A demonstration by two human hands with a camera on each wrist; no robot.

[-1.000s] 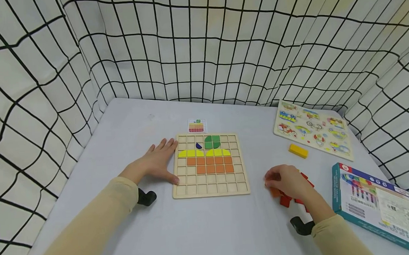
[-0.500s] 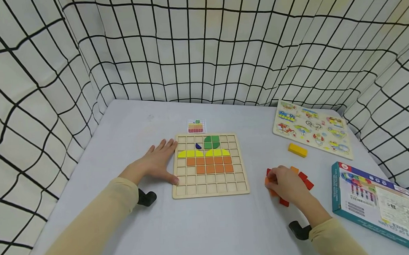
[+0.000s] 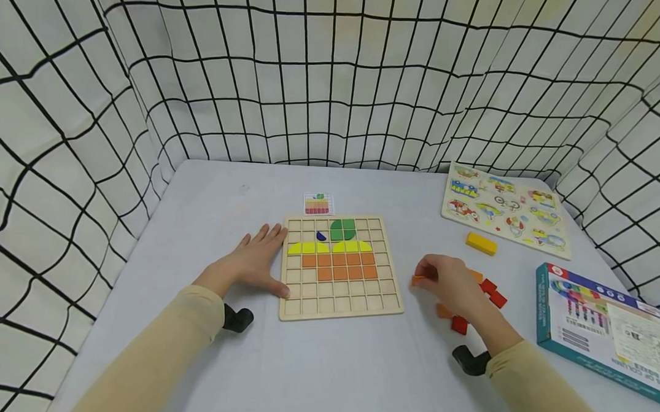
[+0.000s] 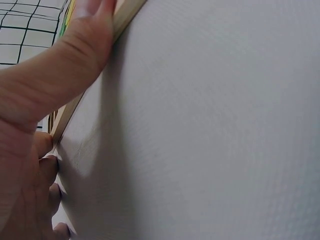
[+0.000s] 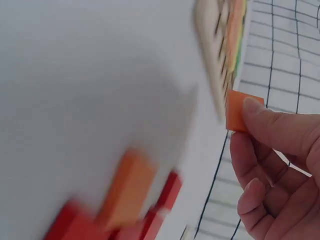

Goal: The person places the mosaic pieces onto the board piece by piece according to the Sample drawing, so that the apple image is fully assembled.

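A white-covered table (image 3: 343, 371) carries everything, its near edge out of view. A flat teal-and-white cardboard box (image 3: 597, 366) lies along the right edge, and a cream board printed with coloured pictures (image 3: 484, 197) fills the far right corner, both probably there to stay out of the way. Nearer the middle lies a square wooden grid tray (image 3: 341, 317), holding a green rounded shape, a small blue piece, a yellow row and two orange rows, the second one square shorter; its two nearest rows are bare. The person's left hand (image 3: 251, 265) lies with fingers spread apart, thumb and fingertips touching the tray's left side, likely to steady it. The right hand (image 3: 449, 280) brings thumb and finger together in a pinch. Just beyond the tray's far edge lies a small printed paper card (image 3: 318, 203), presumably within sight for comparison. A yellow oblong block (image 3: 481, 243) lies near the picture board; loose red and orange blocks (image 3: 459, 324) lie around the right hand. Smallest is the pinched orange square tile (image 5: 236, 112), gripped near one side, leaving much of its face uncovered, above the table between those blocks and the tray's right side.
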